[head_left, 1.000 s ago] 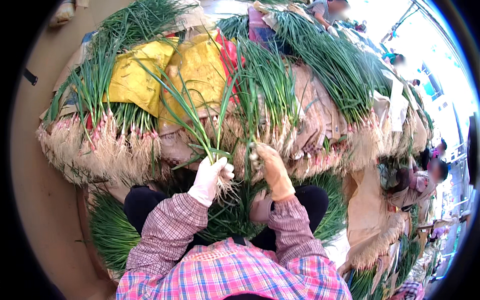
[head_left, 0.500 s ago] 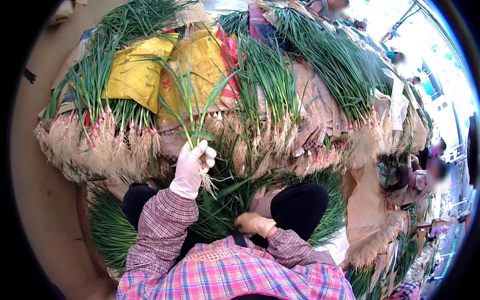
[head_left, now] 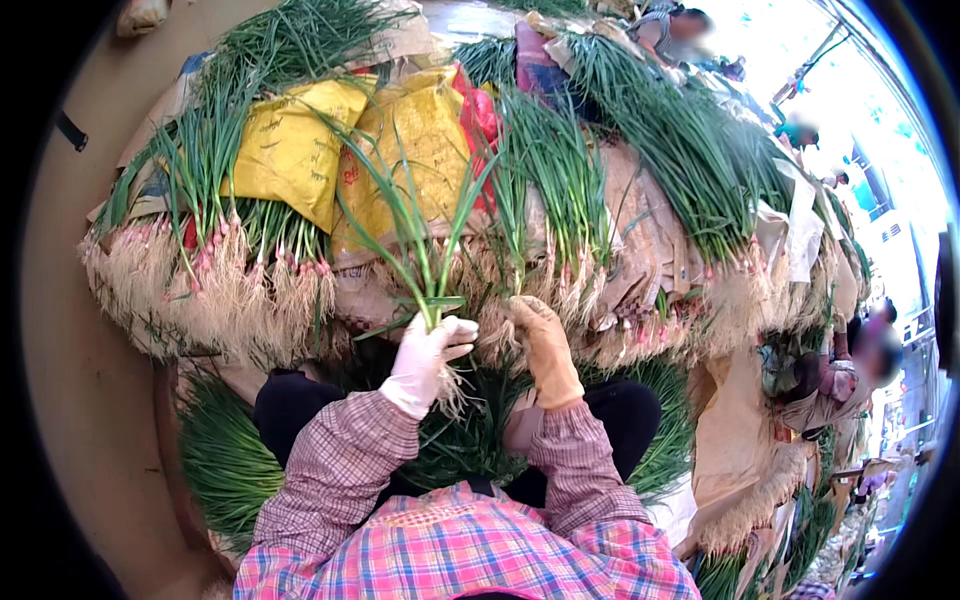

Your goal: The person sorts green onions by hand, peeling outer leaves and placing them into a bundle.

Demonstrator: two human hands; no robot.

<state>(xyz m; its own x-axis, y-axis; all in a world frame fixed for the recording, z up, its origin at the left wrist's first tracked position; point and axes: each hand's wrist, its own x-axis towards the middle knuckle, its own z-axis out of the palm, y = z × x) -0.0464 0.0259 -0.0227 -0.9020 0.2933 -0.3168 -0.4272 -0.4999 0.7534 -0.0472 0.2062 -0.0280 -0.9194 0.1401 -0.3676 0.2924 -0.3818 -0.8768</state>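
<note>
While my white-gloved left hand [head_left: 425, 362] pinches a few green onions [head_left: 428, 275] between its fingers at the middle of the frame, their roots [head_left: 453, 393] hanging below, my tan-gloved right hand [head_left: 546, 345] is just beside, fingers curled by the foot of another stalk [head_left: 517, 265], though I cannot tell whether they grip it; yellow sacks [head_left: 300, 140] lie toward the upper left

The left forearm [head_left: 345, 455] and right forearm [head_left: 582, 455] slant inward, away from the torso [head_left: 470, 545]. The left hand [head_left: 425, 362] (gloved in white) is curled in a grip, while the right hand [head_left: 545, 345], gloved in tan, sits near it but apart, fingers [head_left: 524, 312] bent and pointing forward
</note>
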